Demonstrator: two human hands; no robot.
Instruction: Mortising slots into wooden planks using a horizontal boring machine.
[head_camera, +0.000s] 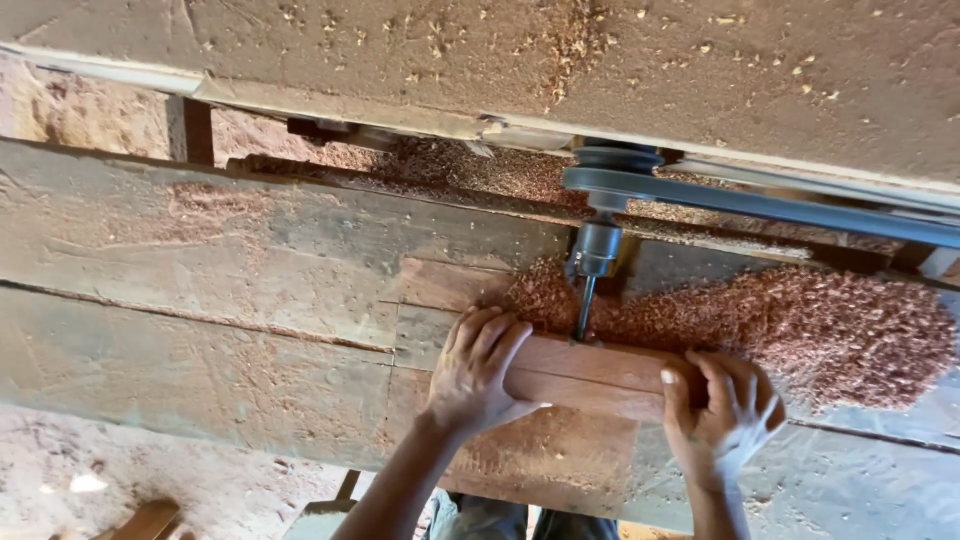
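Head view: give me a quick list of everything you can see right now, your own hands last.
wooden block: one, reddish-brown, lying on the table under the bit, gripped at both ends
drill bit: one, dark metal, pointing at the block's far edge
chuck: one, grey metal, above the bit
drive belt: one, grey, running from the pulley to the right edge
pulley: one, dark grey, above the chuck
wood shavings: one large heap, reddish, behind the block and to its right
work table: one, worn grey-brown planks, dusty
left hand: on the block's left end
right hand: on the block's right end
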